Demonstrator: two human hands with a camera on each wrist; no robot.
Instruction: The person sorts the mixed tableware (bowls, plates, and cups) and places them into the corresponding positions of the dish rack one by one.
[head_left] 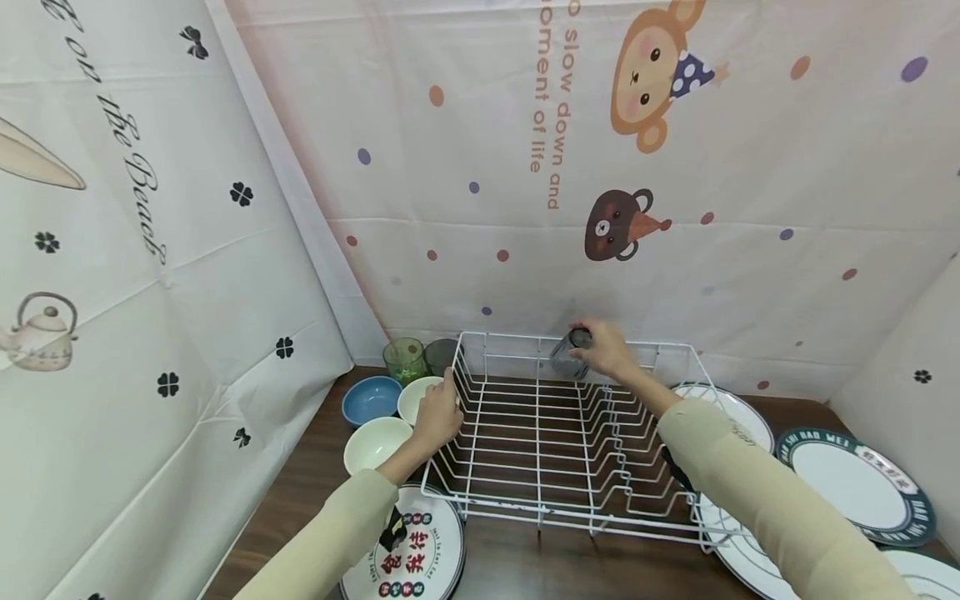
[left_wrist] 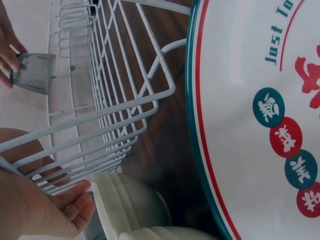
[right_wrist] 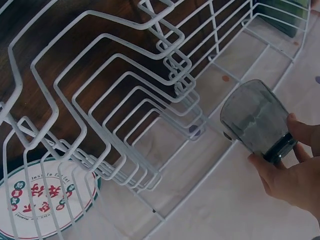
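A white wire dish rack (head_left: 537, 433) stands on the brown table. My left hand (head_left: 438, 410) grips the rack's left side; in the left wrist view fingers (left_wrist: 75, 209) lie around its wires. By its thick base, my right hand (head_left: 606, 350) holds a smoky grey glass cup (right_wrist: 257, 117) at the rack's back rail. The cup is tilted, its mouth facing down into the rack and away from the palm. Beside the left hand sit a small cream bowl (head_left: 411, 402), a larger cream bowl (head_left: 377, 442) and a blue bowl (head_left: 371, 400).
Behind the bowls stand a green glass (head_left: 404, 358) and another grey glass (head_left: 441, 356). A stack of printed plates (head_left: 442, 542) lies at the front left. Several plates lie right of the rack, one with a green rim (head_left: 847, 487). Printed cloth (head_left: 465, 275) hangs behind the rack.
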